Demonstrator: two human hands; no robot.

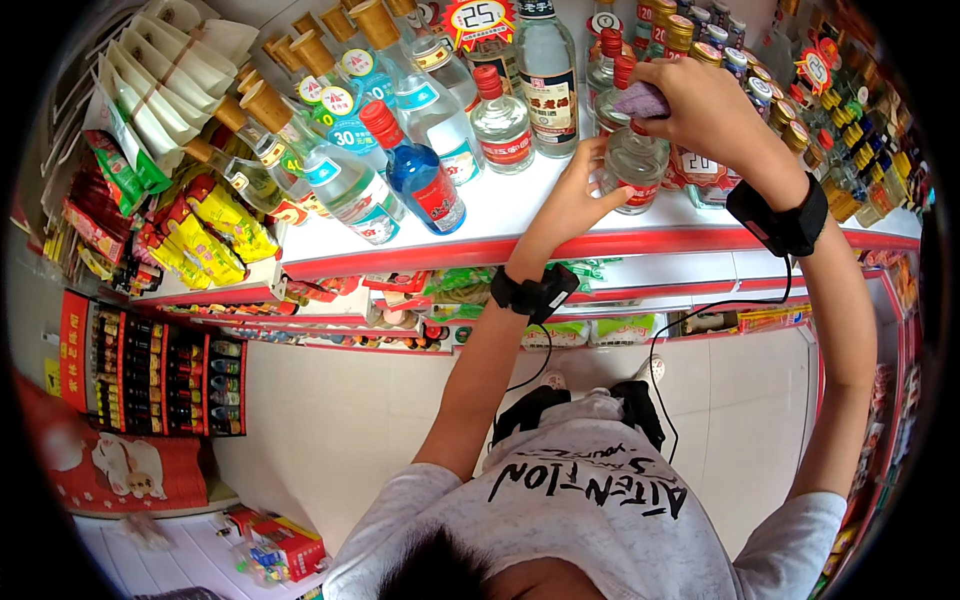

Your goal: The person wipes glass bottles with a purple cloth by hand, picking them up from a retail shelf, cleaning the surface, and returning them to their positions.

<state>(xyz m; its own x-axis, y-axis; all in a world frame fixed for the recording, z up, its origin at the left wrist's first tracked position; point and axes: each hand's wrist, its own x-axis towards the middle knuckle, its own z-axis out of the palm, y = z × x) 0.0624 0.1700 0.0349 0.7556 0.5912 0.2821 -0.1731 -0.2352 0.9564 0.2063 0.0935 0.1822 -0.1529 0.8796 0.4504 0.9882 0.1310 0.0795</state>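
Note:
My right hand (pixel 694 112) grips a bunched purple cloth (pixel 642 100) at the neck and cap of a clear glass liquor bottle (pixel 635 166) with a red label. Around the lower left side of that bottle curves my left hand (pixel 576 196), fingers spread; whether its fingertips touch the glass I cannot tell. The bottle stands upright near the front edge of a white shelf (pixel 510 214). Just left of it are a taller clear bottle with a cream label (pixel 548 90) and a small red-capped bottle (pixel 502 124). A blue bottle (pixel 424 176) with a red cap stands further left.
Clear bottles with wooden-coloured caps (pixel 349 187) crowd the shelf's left part, beside yellow packets (pixel 225 217). Many small bottles (pixel 780 112) line the right. Price signs (pixel 480 21) stand among them. Lower shelves hold packaged goods (pixel 559 332). Black cables hang from both wrist devices.

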